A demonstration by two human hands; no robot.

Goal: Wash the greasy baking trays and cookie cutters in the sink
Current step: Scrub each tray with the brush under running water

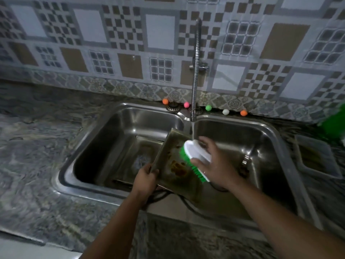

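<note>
The double sink [89, 161] is set into the desk [37, 165], with the wall behind it. The faucet [195, 71] rises behind the sink's central divider, its spout above that divider. A baking tray [171, 165] stands tilted over the divider, leaning into the sink's left basin. The left hand [144, 179] grips the tray's near left edge, at the front of the sink. The right hand [214, 163] holds a brush [194, 157] against the tray's inner face, over the right basin and just below the spout. Five small balls [186, 104] lie in a row behind the sink, along the wall. A container [317, 157] rests on the desk right of the sink.
</note>
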